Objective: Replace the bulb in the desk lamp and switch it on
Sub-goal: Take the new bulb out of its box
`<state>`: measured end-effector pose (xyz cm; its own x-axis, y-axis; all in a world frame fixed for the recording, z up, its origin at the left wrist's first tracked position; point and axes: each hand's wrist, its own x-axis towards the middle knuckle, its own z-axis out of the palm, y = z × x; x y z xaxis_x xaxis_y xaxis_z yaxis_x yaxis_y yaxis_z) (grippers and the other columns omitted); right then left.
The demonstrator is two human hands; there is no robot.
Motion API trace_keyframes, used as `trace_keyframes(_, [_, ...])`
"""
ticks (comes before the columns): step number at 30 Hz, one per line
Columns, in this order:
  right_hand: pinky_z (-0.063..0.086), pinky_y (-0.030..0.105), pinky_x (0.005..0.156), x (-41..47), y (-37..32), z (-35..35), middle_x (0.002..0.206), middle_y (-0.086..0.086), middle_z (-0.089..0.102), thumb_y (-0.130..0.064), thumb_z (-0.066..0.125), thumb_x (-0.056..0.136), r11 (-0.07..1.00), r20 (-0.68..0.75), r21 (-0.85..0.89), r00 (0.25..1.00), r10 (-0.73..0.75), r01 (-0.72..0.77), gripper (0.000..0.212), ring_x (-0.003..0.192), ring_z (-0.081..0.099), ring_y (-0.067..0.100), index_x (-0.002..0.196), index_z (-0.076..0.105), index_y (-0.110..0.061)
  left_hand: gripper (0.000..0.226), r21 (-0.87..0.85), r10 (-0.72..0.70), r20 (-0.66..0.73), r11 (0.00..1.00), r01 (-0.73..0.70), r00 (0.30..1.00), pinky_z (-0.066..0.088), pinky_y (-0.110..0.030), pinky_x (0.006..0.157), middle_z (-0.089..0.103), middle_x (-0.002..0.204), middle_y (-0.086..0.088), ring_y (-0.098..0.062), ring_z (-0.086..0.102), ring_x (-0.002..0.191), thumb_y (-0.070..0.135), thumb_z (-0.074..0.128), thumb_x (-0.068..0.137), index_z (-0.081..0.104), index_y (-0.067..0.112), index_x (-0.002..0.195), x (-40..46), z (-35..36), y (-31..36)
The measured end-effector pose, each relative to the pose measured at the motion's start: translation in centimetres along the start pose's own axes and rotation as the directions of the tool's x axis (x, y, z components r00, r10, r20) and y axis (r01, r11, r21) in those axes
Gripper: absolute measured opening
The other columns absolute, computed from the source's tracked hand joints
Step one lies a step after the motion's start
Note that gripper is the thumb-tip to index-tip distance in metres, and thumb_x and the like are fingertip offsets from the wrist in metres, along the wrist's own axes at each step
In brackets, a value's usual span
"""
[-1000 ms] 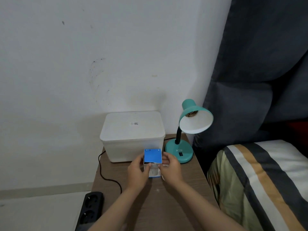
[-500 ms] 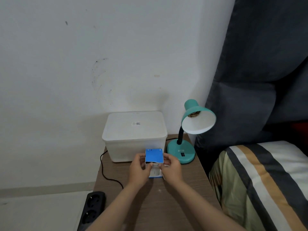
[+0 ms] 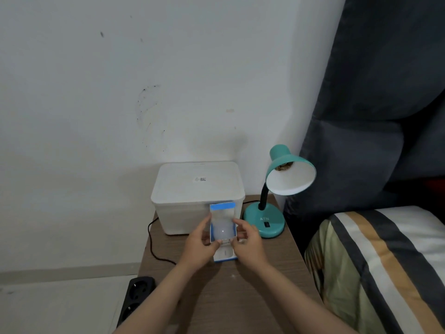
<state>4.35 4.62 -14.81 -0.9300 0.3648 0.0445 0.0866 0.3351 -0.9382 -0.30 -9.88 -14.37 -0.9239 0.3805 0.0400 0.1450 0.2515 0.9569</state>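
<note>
On the floor at the far left lies a black power strip [image 3: 137,295] with round sockets, its length running away from the viewer; a thin black cord [image 3: 151,239] curves up past it along the left edge of the wood-grain table [image 3: 240,297]; at the back of the table, against the wall, stands a white lidded plastic box [image 3: 192,189], matte, with rounded corners and a small printed label on its lid.

In front of that box the left hand [image 3: 199,247] grips the left side of a small white-and-blue cardboard bulb box [image 3: 222,239], fingers curled round it; the carton is held above the table, its long axis running away from the viewer and its opened end tipped up, the blue flap [image 3: 222,205] raised at the far end; inside sits the frosted white bulb [image 3: 222,231], its rounded, smooth dome facing the camera; the right hand [image 3: 248,247] pinches the carton's right edge.

Just right of the hands stands the teal desk lamp [image 3: 265,222]; round glossy base with a small black switch, black flexible neck, conical shade with a white inside turned toward the viewer and rightward; further right, a striped bed cover [image 3: 385,261] and a dark curtain [image 3: 385,92].
</note>
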Motion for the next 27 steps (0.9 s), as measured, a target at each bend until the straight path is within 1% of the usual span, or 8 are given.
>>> trace_keyframes(5, [0.049,0.006,0.060,-1.1,-0.7,-0.4,0.114,-0.001,0.041,-0.008,0.061,0.087,1.000,0.089,-0.026,0.996,0.009,-0.007,0.042,0.091,0.052,0.008,0.124,0.051,-0.023,0.087,0.059,-0.024,0.169,0.998,0.014,0.985,0.056,-0.020,0.073,0.055,0.128,0.002,-0.015,0.062,0.104,0.017,0.072,0.080,0.017,0.046,0.140,0.0,-1.4,0.2])
trace_keyframes(8, [0.047,0.007,0.059,-0.5,-0.8,-0.4,0.110,-0.004,0.041,-0.023,0.063,0.087,0.979,0.075,-0.203,0.997,-0.009,0.024,0.041,0.090,0.053,0.007,0.125,0.050,-0.024,0.086,0.083,-0.076,0.215,0.995,0.059,0.974,0.055,-0.016,0.072,0.053,0.129,0.002,-0.016,0.059,0.108,0.018,0.069,0.082,0.010,0.057,0.130,0.1,-1.5,0.6])
trace_keyframes(12, [0.043,0.019,0.086,1.4,-1.2,-0.5,0.118,0.002,0.042,-0.037,0.068,0.081,0.907,0.155,-0.419,0.987,0.034,0.034,0.056,0.104,0.052,0.015,0.130,0.050,-0.016,0.092,0.107,-0.109,0.239,0.991,0.086,0.965,0.050,-0.011,0.070,0.058,0.117,0.005,-0.005,0.062,0.094,0.019,0.070,0.081,0.005,0.046,0.142,0.1,-1.5,0.9])
trace_keyframes(14, [0.047,0.028,0.086,2.5,-1.7,-0.3,0.118,0.006,0.046,-0.041,0.071,0.076,0.858,0.195,-0.513,0.978,0.079,0.033,0.054,0.099,0.055,0.018,0.120,0.057,-0.013,0.093,0.109,-0.116,0.247,0.990,0.092,0.962,0.049,-0.010,0.070,0.060,0.107,0.006,-0.001,0.061,0.086,0.018,0.070,0.081,0.004,0.044,0.142,0.2,-1.6,0.7])
trace_keyframes(17, [0.049,0.030,0.066,3.6,-2.7,0.0,0.100,0.007,0.053,-0.046,0.074,0.068,0.786,0.214,-0.615,0.972,0.095,0.058,0.036,0.075,0.056,0.017,0.082,0.063,-0.015,0.094,0.087,-0.104,0.256,0.993,0.084,0.961,0.053,-0.018,0.082,0.060,0.120,0.001,-0.007,0.062,0.098,0.016,0.070,0.081,0.005,0.042,0.144,0.4,-1.8,0.5])
trace_keyframes(19, [0.047,0.031,0.062,4.1,-2.9,0.1,0.097,0.008,0.055,-0.050,0.075,0.064,0.759,0.220,-0.647,0.971,0.098,0.070,0.038,0.077,0.058,0.020,0.075,0.061,-0.016,0.092,0.074,-0.099,0.251,0.994,0.083,0.963,0.054,-0.021,0.083,0.061,0.118,0.001,0.000,0.062,0.094,0.012,0.069,0.081,0.008,0.044,0.142,0.5,-1.8,0.5])
trace_keyframes(22, [0.047,0.030,0.067,3.7,-3.0,-0.2,0.102,0.005,0.049,-0.051,0.075,0.063,0.750,0.190,-0.653,0.981,0.033,0.102,0.043,0.090,0.052,0.020,0.083,0.063,-0.015,0.087,0.073,-0.078,0.244,0.995,0.062,0.967,0.050,-0.013,0.071,0.063,0.105,0.005,0.011,0.060,0.077,0.005,0.067,0.081,0.011,0.048,0.133,0.4,-1.7,0.8])
trace_keyframes(27, [0.043,0.025,0.074,2.6,-3.2,-0.8,0.100,-0.001,0.043,-0.046,0.076,0.064,0.826,0.098,-0.546,0.990,-0.101,0.138,0.044,0.096,0.045,0.015,0.094,0.063,-0.016,0.078,0.075,-0.072,0.226,0.996,0.056,0.971,0.048,-0.009,0.066,0.062,0.099,0.012,0.013,0.061,0.076,0.004,0.065,0.083,0.017,0.055,0.119,0.0,-1.6,1.5])
